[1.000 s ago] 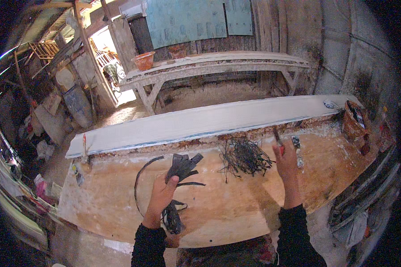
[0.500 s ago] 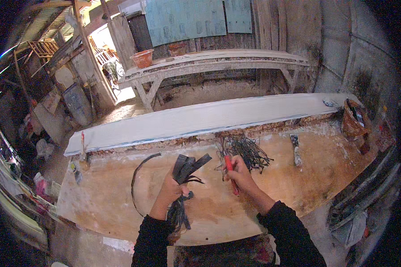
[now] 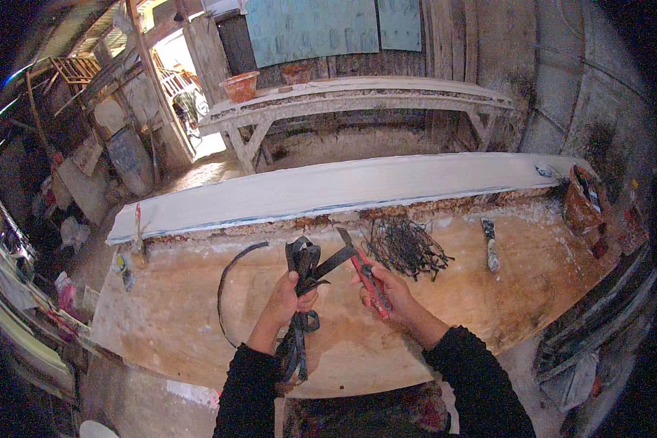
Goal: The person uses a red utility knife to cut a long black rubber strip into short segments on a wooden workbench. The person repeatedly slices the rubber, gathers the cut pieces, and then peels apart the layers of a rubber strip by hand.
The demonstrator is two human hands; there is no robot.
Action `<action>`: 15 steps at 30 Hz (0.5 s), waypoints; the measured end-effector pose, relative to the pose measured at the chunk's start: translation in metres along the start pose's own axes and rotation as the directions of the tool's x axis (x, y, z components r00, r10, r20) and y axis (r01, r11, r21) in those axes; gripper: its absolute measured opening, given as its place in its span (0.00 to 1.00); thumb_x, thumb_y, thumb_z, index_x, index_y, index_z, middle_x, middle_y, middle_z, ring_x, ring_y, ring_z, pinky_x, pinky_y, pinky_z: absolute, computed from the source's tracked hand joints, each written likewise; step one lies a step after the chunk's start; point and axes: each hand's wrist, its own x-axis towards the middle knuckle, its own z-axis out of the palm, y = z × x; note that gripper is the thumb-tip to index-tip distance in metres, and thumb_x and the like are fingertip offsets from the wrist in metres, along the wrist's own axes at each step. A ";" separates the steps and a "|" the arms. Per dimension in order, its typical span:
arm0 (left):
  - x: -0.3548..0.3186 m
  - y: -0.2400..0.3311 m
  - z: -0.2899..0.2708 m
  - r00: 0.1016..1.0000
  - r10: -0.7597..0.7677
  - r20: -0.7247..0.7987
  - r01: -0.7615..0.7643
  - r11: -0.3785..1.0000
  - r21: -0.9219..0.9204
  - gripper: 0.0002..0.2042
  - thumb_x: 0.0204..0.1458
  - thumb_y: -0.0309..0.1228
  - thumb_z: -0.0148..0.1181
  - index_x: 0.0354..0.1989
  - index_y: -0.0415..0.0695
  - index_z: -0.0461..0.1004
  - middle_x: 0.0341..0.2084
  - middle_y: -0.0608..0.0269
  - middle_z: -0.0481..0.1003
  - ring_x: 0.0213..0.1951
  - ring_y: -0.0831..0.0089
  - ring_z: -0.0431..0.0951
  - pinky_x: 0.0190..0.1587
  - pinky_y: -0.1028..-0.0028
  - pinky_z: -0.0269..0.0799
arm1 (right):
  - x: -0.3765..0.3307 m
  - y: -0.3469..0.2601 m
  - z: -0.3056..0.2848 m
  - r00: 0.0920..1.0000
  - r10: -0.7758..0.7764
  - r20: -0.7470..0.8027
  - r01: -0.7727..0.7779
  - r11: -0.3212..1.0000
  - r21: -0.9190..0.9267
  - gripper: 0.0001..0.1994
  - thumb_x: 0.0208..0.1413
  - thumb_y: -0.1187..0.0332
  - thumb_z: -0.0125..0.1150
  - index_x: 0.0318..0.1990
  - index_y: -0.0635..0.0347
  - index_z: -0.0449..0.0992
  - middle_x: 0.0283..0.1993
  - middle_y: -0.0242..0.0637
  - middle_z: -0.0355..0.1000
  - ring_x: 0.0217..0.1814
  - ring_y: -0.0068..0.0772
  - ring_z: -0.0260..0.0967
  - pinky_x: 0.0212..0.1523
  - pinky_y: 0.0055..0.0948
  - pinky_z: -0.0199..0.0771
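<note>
My left hand [image 3: 279,305] is closed round a bundle of flat black strips [image 3: 304,257] that look like rubber or plastic. Their loose ends fan out above the fist, and looped tails hang below it over the table's front part. In my right hand [image 3: 396,294] is a red utility knife [image 3: 376,290], its blade pointing up and left. The blade meets or crosses the end of one strip that sticks out toward it; I cannot tell whether it has cut in. Beyond the right hand lies a tangled pile of thin black strips [image 3: 409,248]. One long black strip [image 3: 223,292] curves across the wood left of my left hand.
The wooden table [image 3: 175,314] has a long white slab [image 3: 328,191] along its far side. A brush-like tool [image 3: 490,247] lies on the right, beside a brown container [image 3: 584,197]. Farther back stands a white bench [image 3: 285,113] with an orange pot [image 3: 241,86].
My right hand has turned the knife leftward, bringing its blade to a strip's end. The bundle in my left hand has shifted, with one strip now extended to the right.
</note>
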 end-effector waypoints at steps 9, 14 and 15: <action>0.000 0.003 0.005 0.925 0.153 -0.348 -0.081 0.973 0.214 0.19 0.53 0.46 0.40 0.38 0.40 0.62 0.17 0.67 0.66 0.18 0.78 0.63 0.21 0.80 0.58 | -0.011 -0.019 0.016 0.993 -0.094 -0.067 0.089 0.993 -0.076 0.25 0.53 0.51 0.47 0.54 0.52 0.55 0.28 0.29 0.64 0.18 0.19 0.59 0.15 0.15 0.60; -0.001 0.002 -0.011 0.802 0.438 -0.408 -0.193 0.835 0.516 0.16 0.51 0.39 0.46 0.42 0.38 0.62 0.26 0.62 0.69 0.29 0.74 0.67 0.31 0.76 0.63 | -0.019 -0.029 0.027 0.990 -0.137 -0.019 0.129 0.966 -0.225 0.26 0.49 0.49 0.51 0.50 0.54 0.56 0.23 0.30 0.61 0.16 0.20 0.58 0.14 0.17 0.58; -0.002 0.006 -0.011 0.794 0.485 -0.366 -0.204 0.780 0.592 0.16 0.51 0.38 0.47 0.41 0.38 0.62 0.26 0.61 0.68 0.30 0.74 0.67 0.31 0.75 0.63 | -0.021 -0.030 0.028 0.989 -0.151 -0.013 0.141 0.948 -0.286 0.25 0.49 0.49 0.51 0.49 0.55 0.57 0.21 0.31 0.61 0.15 0.21 0.58 0.13 0.18 0.58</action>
